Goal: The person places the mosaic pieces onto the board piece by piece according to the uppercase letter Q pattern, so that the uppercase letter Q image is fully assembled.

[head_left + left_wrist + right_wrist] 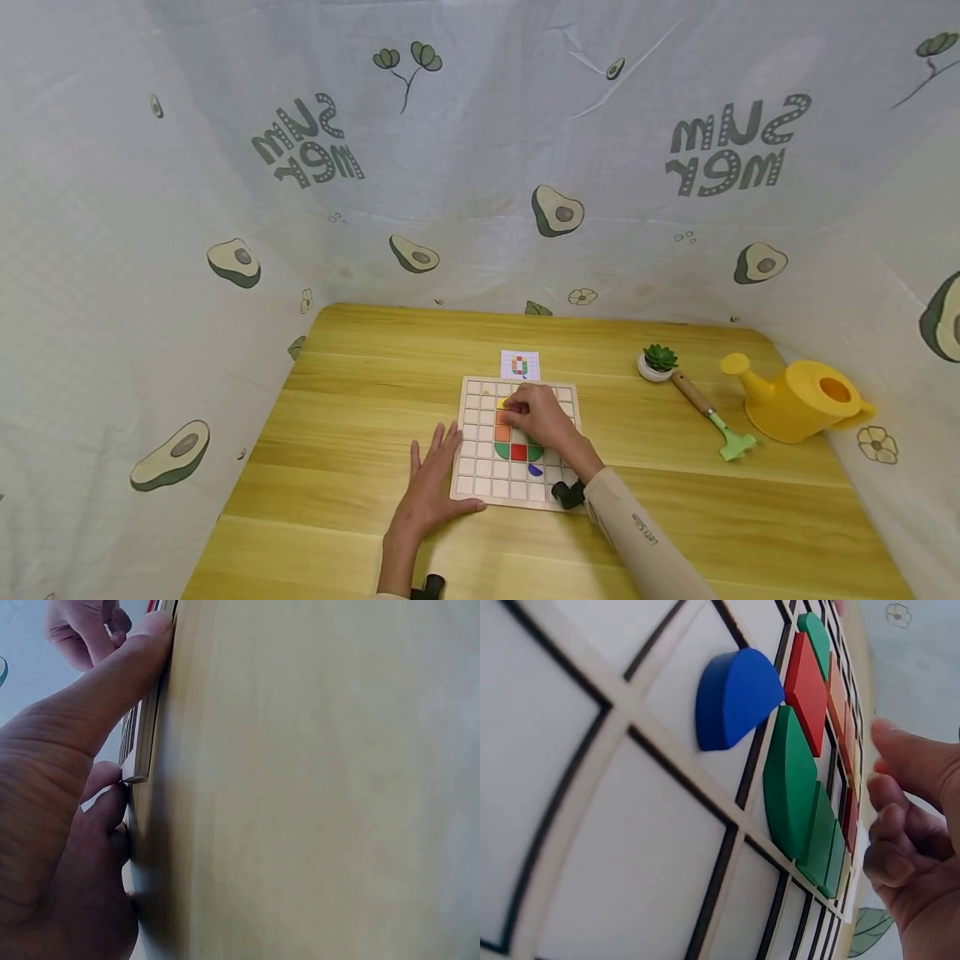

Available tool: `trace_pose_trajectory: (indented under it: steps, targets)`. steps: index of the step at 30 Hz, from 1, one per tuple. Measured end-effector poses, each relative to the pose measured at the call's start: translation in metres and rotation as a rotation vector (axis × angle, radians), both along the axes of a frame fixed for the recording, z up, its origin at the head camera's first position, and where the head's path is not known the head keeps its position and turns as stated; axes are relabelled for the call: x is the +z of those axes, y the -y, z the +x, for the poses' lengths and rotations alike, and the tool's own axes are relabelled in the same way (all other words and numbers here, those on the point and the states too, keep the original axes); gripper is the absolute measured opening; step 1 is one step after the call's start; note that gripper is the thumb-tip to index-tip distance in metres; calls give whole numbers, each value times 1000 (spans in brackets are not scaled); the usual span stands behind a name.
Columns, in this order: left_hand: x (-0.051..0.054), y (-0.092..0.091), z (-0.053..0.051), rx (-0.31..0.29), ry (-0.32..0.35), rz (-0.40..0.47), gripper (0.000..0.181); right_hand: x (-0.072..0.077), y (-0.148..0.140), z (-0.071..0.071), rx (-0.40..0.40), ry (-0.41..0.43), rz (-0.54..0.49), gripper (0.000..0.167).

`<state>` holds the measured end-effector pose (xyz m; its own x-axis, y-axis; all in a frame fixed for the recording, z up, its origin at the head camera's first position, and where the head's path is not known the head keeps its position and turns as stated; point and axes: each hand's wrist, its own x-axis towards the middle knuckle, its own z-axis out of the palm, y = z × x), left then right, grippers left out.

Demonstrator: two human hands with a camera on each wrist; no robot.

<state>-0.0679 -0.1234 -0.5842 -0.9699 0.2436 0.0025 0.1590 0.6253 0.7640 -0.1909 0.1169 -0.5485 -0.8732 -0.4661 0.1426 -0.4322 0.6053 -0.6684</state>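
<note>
A square wooden grid board (480, 487) lies on the table with coloured pieces in its cells. My left hand (431, 492) is spread at its lower left corner; the thumb (112, 682) rests along the near edge and the fingers lie by the left side. Over the board's upper part is my right hand (543, 417), fingers bent and thumb near the index fingertip, beside a yellow piece (501, 403). Whether they pinch a piece is hidden. Orange squares (502, 433), a red square (806, 694) and green pieces (789, 784) form an outline. A blue half-round piece (735, 697) sits below it.
A pattern card (528, 365) lies behind the board. To the right stand a small potted succulent (658, 363), a green hand rake with wooden handle (697, 398) and a yellow watering can (798, 404). A printed cloth (480, 150) surrounds the table.
</note>
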Motion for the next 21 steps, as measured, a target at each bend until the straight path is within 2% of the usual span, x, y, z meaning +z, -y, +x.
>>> trace_pose_trajectory:
  steps: [7,13,21]
  targets:
    - [0,-1,0,2,6,4,120,1,0,-1,41,-21,52,28]
    - [0,-1,0,2,2,3,121,0,-1,-2,61,-24,86,29]
    - [0,-1,0,3,3,-12,121,1,-1,-1,64,-23,50,30]
